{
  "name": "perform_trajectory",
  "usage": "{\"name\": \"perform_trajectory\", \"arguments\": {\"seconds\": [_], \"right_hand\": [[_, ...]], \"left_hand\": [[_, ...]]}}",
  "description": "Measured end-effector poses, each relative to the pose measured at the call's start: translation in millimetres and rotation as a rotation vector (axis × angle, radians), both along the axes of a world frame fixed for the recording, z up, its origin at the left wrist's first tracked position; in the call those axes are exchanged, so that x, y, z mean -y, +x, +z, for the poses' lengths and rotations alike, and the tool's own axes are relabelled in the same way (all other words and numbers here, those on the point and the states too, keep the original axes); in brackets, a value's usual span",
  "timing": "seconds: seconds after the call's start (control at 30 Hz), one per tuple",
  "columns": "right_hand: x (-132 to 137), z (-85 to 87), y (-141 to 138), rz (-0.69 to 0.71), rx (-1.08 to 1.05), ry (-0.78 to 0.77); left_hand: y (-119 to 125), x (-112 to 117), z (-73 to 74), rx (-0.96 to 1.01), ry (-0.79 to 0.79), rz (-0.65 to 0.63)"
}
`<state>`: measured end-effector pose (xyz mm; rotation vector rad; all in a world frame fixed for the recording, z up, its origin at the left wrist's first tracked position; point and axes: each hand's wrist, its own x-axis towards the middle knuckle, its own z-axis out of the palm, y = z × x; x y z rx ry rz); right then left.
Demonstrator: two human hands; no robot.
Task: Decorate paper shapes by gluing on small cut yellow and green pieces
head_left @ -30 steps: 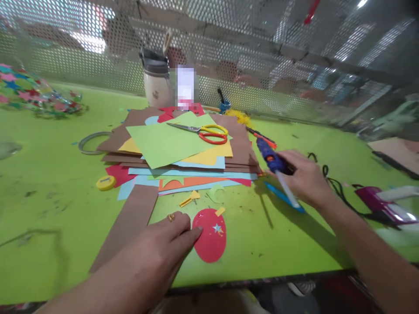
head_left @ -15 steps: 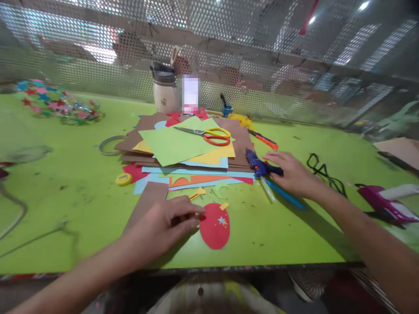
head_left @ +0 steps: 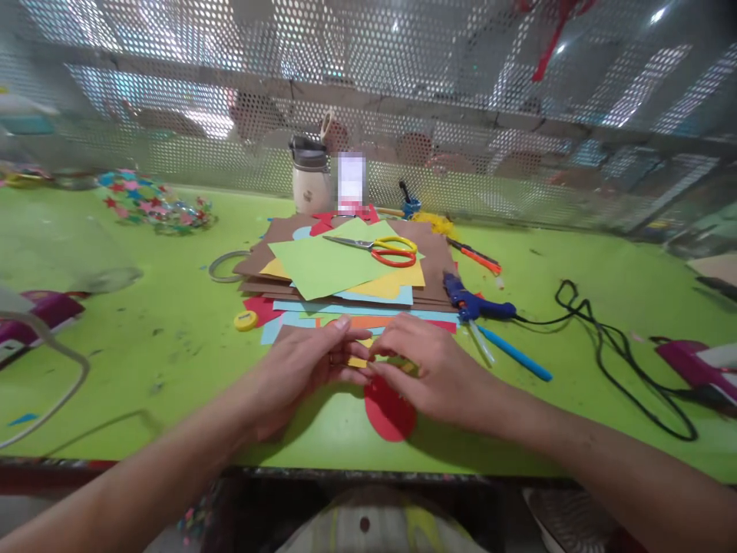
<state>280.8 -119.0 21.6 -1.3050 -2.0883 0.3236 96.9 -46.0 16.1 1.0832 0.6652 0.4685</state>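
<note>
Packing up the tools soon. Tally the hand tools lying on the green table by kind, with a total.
Scissors: 1
Glue gun: 1
Blue pen: 1
Orange pen: 1
Total: 4, all lying on the table. Neither the left hand nor the right hand is on any of them; both meet at a small yellow paper piece.

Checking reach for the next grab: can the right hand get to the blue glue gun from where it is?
Probably yes. The right hand is at the red paper oval, and the glue gun lies on the table just beyond it, uncovered, beside the paper stack. Only its cord trails off right.
</note>
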Motion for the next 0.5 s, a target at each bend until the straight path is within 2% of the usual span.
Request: {"name": "perform_trajectory", "arguments": {"seconds": [0.2,0.5], "right_hand": [[2.1,-7.2,-4.3,-0.102,-0.036,-0.026],[-0.3,-9.6,-3.5,-0.155,-0.182,-0.106]], "left_hand": [[5.8,2.0,3.3,0.044,0.084,-0.028],[10.8,3.2,6.1,0.041,0.039,0.085]]}}
